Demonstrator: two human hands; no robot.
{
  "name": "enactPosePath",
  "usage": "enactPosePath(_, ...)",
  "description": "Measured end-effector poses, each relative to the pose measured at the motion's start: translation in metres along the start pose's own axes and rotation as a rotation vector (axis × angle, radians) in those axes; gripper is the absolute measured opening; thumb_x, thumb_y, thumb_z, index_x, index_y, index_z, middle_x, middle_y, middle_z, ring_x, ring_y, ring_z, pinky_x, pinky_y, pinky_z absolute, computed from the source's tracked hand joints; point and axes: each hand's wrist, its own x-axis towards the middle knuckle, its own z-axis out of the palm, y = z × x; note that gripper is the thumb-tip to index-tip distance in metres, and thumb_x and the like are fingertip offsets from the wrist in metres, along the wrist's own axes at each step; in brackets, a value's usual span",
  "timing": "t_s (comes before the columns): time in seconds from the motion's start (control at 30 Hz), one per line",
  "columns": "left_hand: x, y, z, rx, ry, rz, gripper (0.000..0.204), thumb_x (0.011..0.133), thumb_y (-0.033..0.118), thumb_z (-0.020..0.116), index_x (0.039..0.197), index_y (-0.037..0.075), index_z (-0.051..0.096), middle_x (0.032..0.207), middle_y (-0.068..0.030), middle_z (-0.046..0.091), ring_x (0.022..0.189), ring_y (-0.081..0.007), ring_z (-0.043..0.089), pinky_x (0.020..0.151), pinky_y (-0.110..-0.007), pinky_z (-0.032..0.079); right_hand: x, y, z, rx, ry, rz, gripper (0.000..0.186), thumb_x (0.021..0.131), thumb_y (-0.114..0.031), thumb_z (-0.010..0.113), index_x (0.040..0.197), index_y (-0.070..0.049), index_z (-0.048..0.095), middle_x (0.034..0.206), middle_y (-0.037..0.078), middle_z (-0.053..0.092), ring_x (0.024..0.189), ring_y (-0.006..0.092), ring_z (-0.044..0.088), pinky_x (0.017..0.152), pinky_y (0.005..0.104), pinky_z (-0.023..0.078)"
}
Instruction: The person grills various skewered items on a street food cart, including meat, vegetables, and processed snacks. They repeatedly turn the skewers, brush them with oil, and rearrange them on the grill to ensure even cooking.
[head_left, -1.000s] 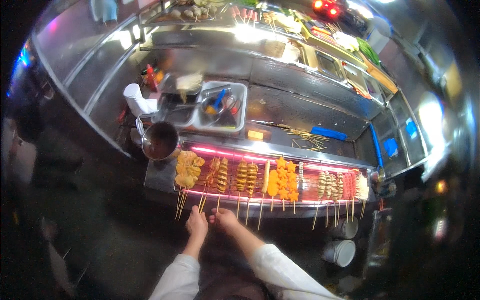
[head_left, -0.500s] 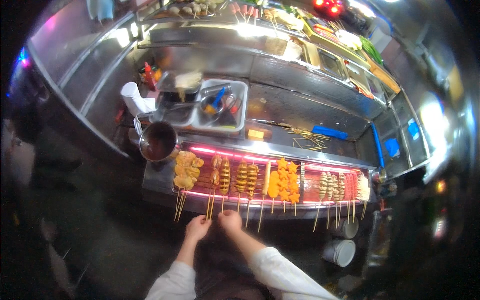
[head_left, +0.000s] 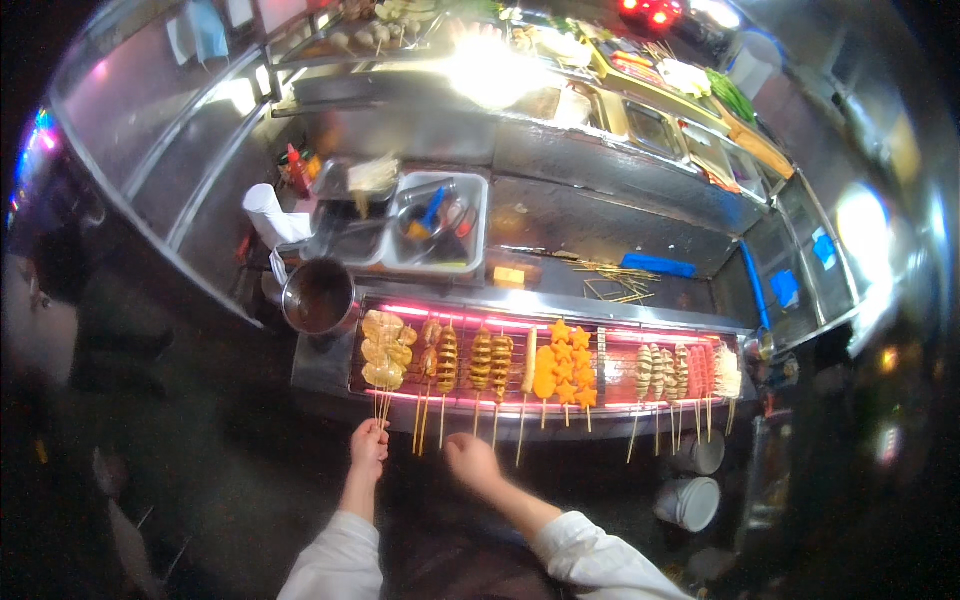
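The sticks of the leftmost skewers (head_left: 383, 362), pale yellow pieces at the left end of the glowing grill (head_left: 545, 372), are pinched in the closed left hand (head_left: 368, 446). The right hand (head_left: 471, 462) is held loosely curled and empty just below the grill's front edge, near the stick ends of the neighbouring skewers (head_left: 462, 365). A burn is judged possible if fingers are brought over the hot rack, and pieces could be shed if the bunch is tipped. Beside the grill's left end a metal pot (head_left: 318, 296) is set, close enough to be knocked. Behind the grill a white tray of utensils (head_left: 436, 224) and loose bamboo sticks (head_left: 610, 277) are laid. Right of the grill, lower down, white buckets (head_left: 690, 500) are stacked.
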Motion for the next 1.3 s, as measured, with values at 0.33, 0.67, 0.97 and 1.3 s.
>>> enactPosePath(0.33,0.014,-0.009,-0.014,0.176,0.374,0.155,0.016,0.095,0.013,0.043,0.091,0.007,0.057,0.076,-0.0084,0.064,0.054,-0.0135,0.058,0.044,-0.025,0.044,0.022,-0.074,0.079,0.437,-0.274,0.315,0.038,0.087,-0.022,0.056,0.114,0.003,0.057,0.094,0.018,0.066,0.089,0.0260,0.065,0.075,0.0360,0.052)
enactPosePath(0.67,0.082,-0.046,-0.133,0.601,0.397,0.360,0.021,0.090,0.010,0.049,0.105,0.001,0.060,0.087,-0.0099,0.062,0.081,-0.0183,0.059,0.075,-0.031,0.048,0.046,-0.064,0.104,0.162,-0.088,-0.012,0.031,0.081,-0.025,0.060,0.099,0.000,0.064,0.097,0.021,0.065,0.091,0.0400,0.061,0.080,0.0455,0.048)
enactPosePath(0.97,-0.076,0.011,0.123,0.477,0.000,0.709,0.019,0.090,0.004,0.051,0.109,0.000,0.056,0.099,-0.0077,0.059,0.092,-0.0163,0.057,0.082,-0.028,0.047,-0.056,0.103,-0.138,0.247,0.335,0.066,0.028,0.087,-0.022,0.059,0.108,-0.005,0.065,0.101,0.013,0.067,0.094,0.0214,0.064,0.084,0.0343,0.049)
enactPosePath(1.3,-0.101,-0.220,0.421,0.806,-0.486,0.101,0.045,0.091,0.028,0.052,0.128,0.003,0.049,0.121,-0.0164,0.057,0.112,-0.0279,0.055,0.096,-0.038,0.042,-0.119,0.309,-0.300,-0.148,0.608,0.281,0.037,0.084,-0.021,0.056,0.114,0.000,0.060,0.111,0.019,0.062,0.106,0.0335,0.059,0.093,0.0396,0.046)
